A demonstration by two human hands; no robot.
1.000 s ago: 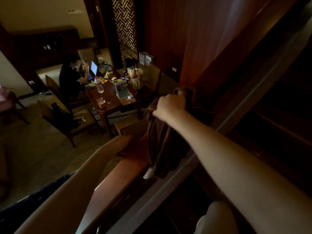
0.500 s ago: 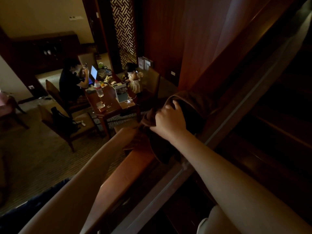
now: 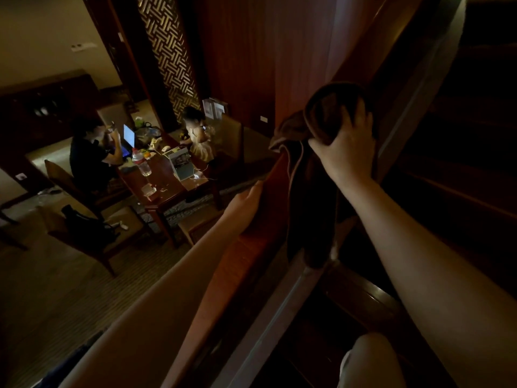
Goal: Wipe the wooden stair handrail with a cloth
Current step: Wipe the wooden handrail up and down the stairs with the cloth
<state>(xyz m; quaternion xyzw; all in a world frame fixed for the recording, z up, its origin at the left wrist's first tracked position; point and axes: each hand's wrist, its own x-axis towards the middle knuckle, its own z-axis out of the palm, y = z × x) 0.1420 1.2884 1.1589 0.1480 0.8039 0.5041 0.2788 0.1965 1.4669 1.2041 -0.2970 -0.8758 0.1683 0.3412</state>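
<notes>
The wooden handrail (image 3: 237, 264) runs up from lower left toward upper right, reddish-brown and dimly lit. A dark brown cloth (image 3: 324, 116) is bunched over the rail's upper stretch, with one end hanging down beside it. My right hand (image 3: 347, 147) presses on the cloth from above, fingers spread and curled into the fabric. My left hand (image 3: 246, 205) rests on the rail's left side, lower than the cloth, fingers wrapped on the wood.
Dark stair treads (image 3: 453, 191) climb on the right. Below on the left, two people sit at a wooden table (image 3: 165, 189) with a laptop, bottle and clutter. Chairs (image 3: 92, 233) stand on the carpet. A lattice screen (image 3: 167, 51) and wood panelling rise behind.
My right hand has slid the cloth up along the rail, farther from me. My left hand has moved up the rail behind it and is now clearly visible gripping the wood.
</notes>
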